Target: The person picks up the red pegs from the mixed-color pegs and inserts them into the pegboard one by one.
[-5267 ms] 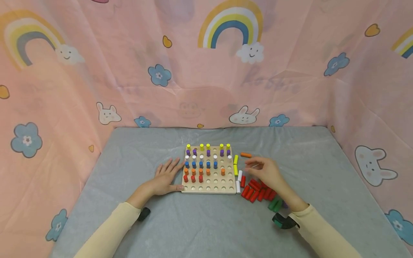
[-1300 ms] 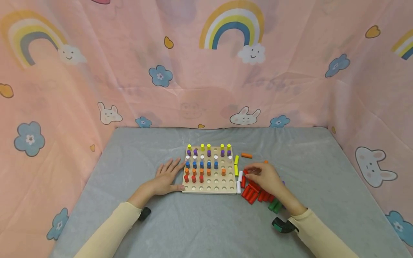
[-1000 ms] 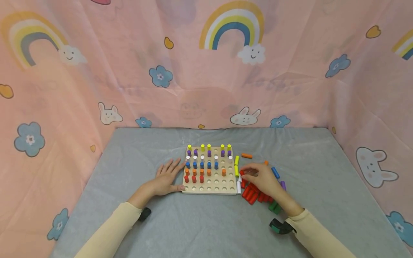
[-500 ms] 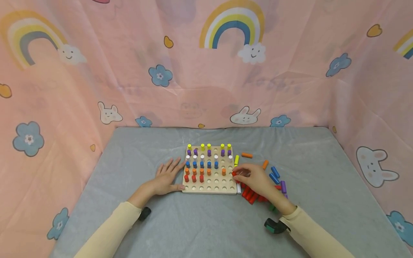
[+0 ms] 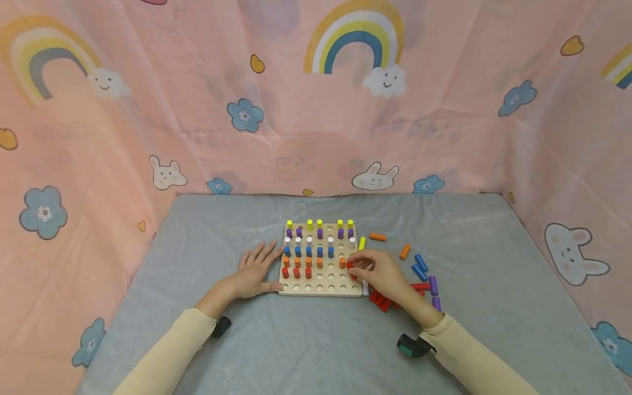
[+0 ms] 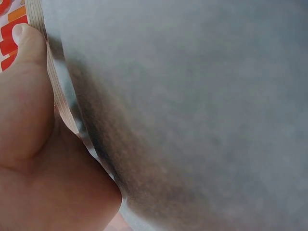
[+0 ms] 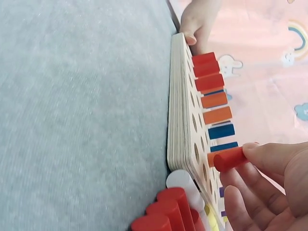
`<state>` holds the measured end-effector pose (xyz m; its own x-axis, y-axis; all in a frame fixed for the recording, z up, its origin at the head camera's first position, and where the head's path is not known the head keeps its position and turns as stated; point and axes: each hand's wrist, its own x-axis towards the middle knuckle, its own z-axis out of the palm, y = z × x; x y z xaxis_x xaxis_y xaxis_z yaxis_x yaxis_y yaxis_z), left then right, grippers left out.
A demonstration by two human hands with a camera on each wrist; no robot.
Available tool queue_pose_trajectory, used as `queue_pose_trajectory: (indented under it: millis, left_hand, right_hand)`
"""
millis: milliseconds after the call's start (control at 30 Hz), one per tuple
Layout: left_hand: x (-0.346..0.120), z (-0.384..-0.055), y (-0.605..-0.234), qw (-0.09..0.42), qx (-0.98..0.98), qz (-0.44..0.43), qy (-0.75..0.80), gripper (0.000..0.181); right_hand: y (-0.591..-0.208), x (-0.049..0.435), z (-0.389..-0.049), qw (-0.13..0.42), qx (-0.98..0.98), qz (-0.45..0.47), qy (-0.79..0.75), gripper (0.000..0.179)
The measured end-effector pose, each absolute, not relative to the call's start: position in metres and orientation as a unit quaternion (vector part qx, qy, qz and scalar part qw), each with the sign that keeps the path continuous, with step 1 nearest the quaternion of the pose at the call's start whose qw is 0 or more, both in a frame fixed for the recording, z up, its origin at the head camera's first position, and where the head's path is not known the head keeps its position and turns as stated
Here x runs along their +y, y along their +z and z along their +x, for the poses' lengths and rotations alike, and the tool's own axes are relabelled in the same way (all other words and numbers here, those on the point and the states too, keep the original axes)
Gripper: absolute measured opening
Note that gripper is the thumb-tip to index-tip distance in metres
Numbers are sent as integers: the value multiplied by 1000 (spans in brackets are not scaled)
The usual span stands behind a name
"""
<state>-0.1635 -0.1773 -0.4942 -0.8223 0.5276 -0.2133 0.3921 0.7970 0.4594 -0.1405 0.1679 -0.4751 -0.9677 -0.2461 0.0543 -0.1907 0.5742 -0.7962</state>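
A wooden pegboard [image 5: 323, 290] holds standing rows of yellow, purple, white, blue, orange and red pegs, with bare holes at its right and front. My left hand [image 5: 253, 276] lies flat with spread fingers at the board's left side, its thumb on the front left corner. Over the right part of the board, my right hand [image 5: 384, 272] pinches a red peg [image 7: 231, 159] between thumb and fingers. In the right wrist view that peg is tilted and overlaps a standing orange peg. The left wrist view shows the thumb [image 6: 32, 45] on the board's edge.
Loose red pegs [image 5: 380, 300] lie right of the board, partly under my right hand. Further right are orange [image 5: 405, 252], blue [image 5: 419, 272] and purple [image 5: 433, 285] pegs. A yellow peg [image 5: 362, 243] lies against the board's right edge. A grey cloth covers the table [image 5: 296, 345].
My right hand took a red peg from beside the board and has carried it left, over the board's right side. Blue and purple loose pegs came into sight behind it. The left hand stayed still.
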Motion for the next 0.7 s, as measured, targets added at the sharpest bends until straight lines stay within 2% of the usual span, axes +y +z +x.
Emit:
queue_pose_trajectory:
  millis: [700]
  left_hand:
    - [-178, -166, -501, 164, 932, 250, 203, 100]
  right_hand:
    - [-476, 144, -140, 18, 860, -135, -492, 20]
